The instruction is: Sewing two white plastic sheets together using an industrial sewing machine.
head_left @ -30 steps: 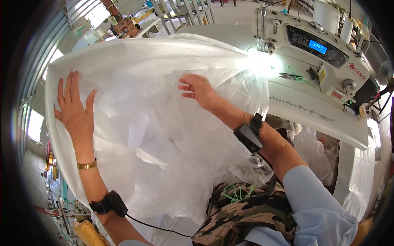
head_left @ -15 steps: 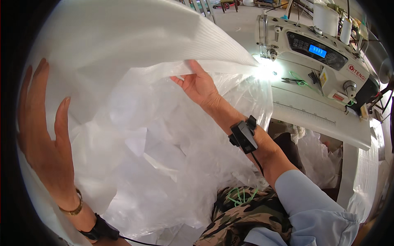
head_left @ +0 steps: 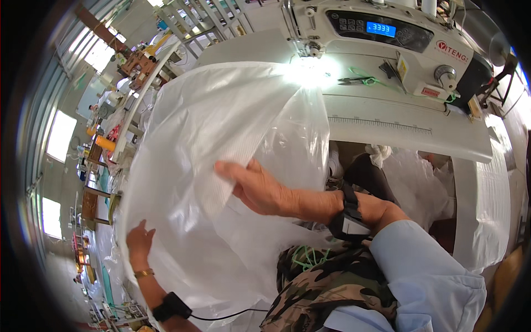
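Observation:
A large white translucent plastic sheet [head_left: 177, 138], finely ribbed along one band, spreads before me and over my lap. Its top runs under the lit needle area of a white sewing machine [head_left: 381, 33]. My right hand [head_left: 257, 188] is closed round a fold of the ribbed band, thumb and fingers pinching the edge. Lower left, my left hand [head_left: 140, 242] lies against the outer left side of the sheet, thumb and a finger stretched apart; its other fingers show poorly. A thinner clear film [head_left: 304, 122] hangs from the table edge below the needle.
Small thread snips [head_left: 354, 81] with green cord lie on the machine table [head_left: 398, 122], which has a ruler strip along its front. Crumpled clear plastic [head_left: 417, 182] sits beneath the table. Other workbenches and clutter line the left, past an orange cone [head_left: 105, 143].
My view has turned left. My right hand has gone from the sheet's upper edge to a lower fold. The left hand has moved farther from me, and the sheet has come down.

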